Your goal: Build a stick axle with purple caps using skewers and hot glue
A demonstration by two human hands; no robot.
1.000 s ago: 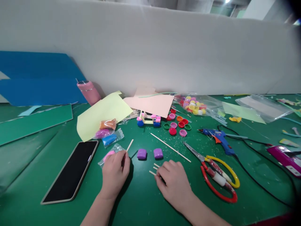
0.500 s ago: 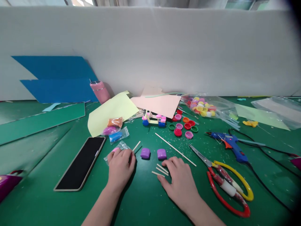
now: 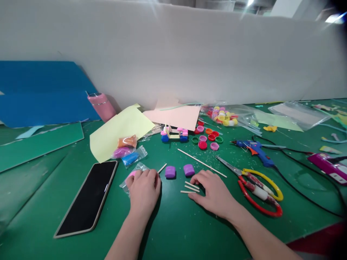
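My left hand (image 3: 145, 189) rests on the green table with fingers curled and pressed together. From its fingertips a short wooden stick (image 3: 162, 168) juts out toward the upper right; its lower end is hidden. Under the same hand lies a clear packet of pink clay (image 3: 132, 177). My right hand (image 3: 213, 191) is open, thumb and forefinger apart around three short sticks (image 3: 192, 187) lying on the table. Its thumb appears to touch the nearest one. Two purple clay blocks, the left (image 3: 170, 172) and the right (image 3: 189, 170), sit between and just beyond my hands.
A long stick (image 3: 202, 163), scissors (image 3: 255, 184) and a blue glue gun (image 3: 255, 150) lie to the right. Bottle caps (image 3: 202, 145) surround a small clay-and-stick model (image 3: 174, 134). At left are a phone (image 3: 86, 198), clay packets (image 3: 127, 141) and a pink bottle (image 3: 101, 107).
My view has turned to the right, showing more of the table's right side. Both hands stay beside the same sticks and purple blocks with little visible movement.
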